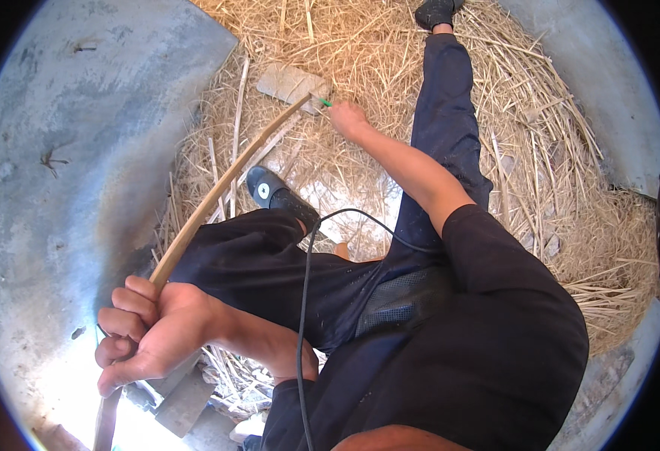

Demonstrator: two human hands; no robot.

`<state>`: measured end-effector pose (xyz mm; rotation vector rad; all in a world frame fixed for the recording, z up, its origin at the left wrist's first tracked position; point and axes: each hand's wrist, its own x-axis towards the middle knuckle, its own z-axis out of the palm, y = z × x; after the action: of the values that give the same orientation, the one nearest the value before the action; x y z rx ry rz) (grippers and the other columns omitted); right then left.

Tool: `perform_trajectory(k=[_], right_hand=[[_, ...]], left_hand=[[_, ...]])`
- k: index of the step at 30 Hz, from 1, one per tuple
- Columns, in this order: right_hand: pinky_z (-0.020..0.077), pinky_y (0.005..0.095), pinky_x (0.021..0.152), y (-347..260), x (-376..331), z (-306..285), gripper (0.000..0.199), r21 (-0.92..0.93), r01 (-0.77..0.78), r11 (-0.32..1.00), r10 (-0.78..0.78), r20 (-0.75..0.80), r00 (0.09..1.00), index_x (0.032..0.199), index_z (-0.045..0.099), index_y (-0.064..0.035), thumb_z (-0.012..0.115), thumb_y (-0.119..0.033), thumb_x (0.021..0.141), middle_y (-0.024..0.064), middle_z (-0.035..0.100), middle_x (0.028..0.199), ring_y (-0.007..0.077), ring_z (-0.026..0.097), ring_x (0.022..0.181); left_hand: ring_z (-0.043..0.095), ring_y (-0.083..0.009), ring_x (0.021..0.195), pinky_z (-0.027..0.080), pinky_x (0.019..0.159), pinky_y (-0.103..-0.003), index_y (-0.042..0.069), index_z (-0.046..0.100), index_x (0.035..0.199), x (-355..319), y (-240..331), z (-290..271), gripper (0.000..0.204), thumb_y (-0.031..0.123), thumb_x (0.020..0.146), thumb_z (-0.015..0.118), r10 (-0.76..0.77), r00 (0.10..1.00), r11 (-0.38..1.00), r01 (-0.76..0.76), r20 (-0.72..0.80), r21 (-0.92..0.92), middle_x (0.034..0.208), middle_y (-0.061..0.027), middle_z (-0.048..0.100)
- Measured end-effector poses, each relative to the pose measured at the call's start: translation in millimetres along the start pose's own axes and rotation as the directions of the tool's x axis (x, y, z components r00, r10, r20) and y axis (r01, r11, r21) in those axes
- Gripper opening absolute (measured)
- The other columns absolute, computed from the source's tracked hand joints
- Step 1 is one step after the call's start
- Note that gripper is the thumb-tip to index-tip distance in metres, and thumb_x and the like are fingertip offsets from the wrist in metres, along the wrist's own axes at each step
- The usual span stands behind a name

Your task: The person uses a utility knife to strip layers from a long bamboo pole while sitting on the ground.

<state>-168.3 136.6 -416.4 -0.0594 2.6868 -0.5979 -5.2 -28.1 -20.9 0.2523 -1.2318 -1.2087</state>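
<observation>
Wooden strip point(228, 177) is stretching across the left half of the view, spanning a person's two hands above dry straw point(375, 45). Grey panels point(52, 135) are flanking the straw on both sides, and a flat, pale slab point(281, 81) is lying behind the strip's far end. A black cable point(304, 301) is looping over the lap and crossing in front of the left forearm; a dark shoe point(281, 198) is resting just right of the strip. Gently bowed, the strip is pointing from lower left to upper right, its long axis running diagonally away from the wearer. The left hand point(161, 327) is wrapping curled fingers around the near part. The right hand point(348, 120) is clasping a green-handled tool point(325, 103) beside the far end; whether its tip is touching the wood is remaining unclear.
</observation>
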Motion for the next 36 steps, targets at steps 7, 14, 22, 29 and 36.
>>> perform_trajectory(k=[7,14,22,29,36], right_hand=[[0.0483,0.0462,0.057,-17.4,-58.6,-34.9,0.03,0.504,0.136,0.853,-0.015,-0.236,0.972,0.1,0.053,0.002,0.037,-0.024,0.098,0.0226,0.058,0.067,0.0334,0.062,0.066],[0.0494,0.0459,0.055,-25.5,-53.5,-31.3,0.034,0.256,0.107,0.961,-0.12,0.036,0.992,0.102,0.053,0.0017,0.037,-0.029,0.099,0.0202,0.059,0.071,0.0314,0.063,0.065],[0.054,0.0459,0.071,-4.5,-9.5,0.3,0.034,-0.031,0.096,0.995,-0.097,-0.016,0.995,0.104,0.056,0.0008,0.038,-0.027,0.099,0.0193,0.065,0.086,0.0331,0.066,0.084],[0.0546,0.0439,0.07,8.3,4.1,12.9,0.029,0.008,0.046,0.999,-0.044,-0.154,0.987,0.098,0.062,0.0001,0.042,-0.021,0.096,0.0208,0.067,0.09,0.0352,0.066,0.086],[0.051,0.0467,0.07,17.0,-37.0,-2.0,0.032,0.033,0.064,0.997,-0.068,0.136,0.988,0.102,0.058,0.002,0.042,-0.025,0.097,0.0219,0.064,0.088,0.0359,0.064,0.081]], left_hand=[[0.008,-0.0114,0.051,0.01,0.047,-0.027,0.017,0.02,0.065,6.0,-6.8,-10.5,0.051,0.056,0.097,0.031,0.013,1.0,0.999,-0.013,-0.02,0.029,0.056,0.0036,0.009],[0.008,-0.0116,0.051,0.01,0.048,-0.027,0.017,0.021,0.066,2.6,-2.7,-6.4,0.05,0.055,0.098,0.03,0.007,1.0,1.0,-0.007,-0.016,0.004,0.056,0.0032,0.01],[0.007,-0.0106,0.05,0.009,0.046,-0.027,0.017,0.02,0.066,-0.1,-2.1,-7.0,0.052,0.058,0.097,0.03,0.022,0.999,1.0,-0.021,0.029,-0.018,0.056,0.0033,0.011],[0.006,-0.009,0.049,0.007,0.044,-0.026,0.016,0.023,0.067,6.5,-5.4,-8.1,0.052,0.059,0.096,0.03,-0.006,1.0,0.997,0.007,0.009,-0.082,0.057,0.0037,0.012],[0.005,-0.0089,0.048,0.007,0.044,-0.026,0.016,0.023,0.067,8.5,-7.7,-17.4,0.055,0.062,0.094,0.03,-0.052,0.998,0.992,0.048,-0.033,-0.115,0.056,0.0039,0.012]])
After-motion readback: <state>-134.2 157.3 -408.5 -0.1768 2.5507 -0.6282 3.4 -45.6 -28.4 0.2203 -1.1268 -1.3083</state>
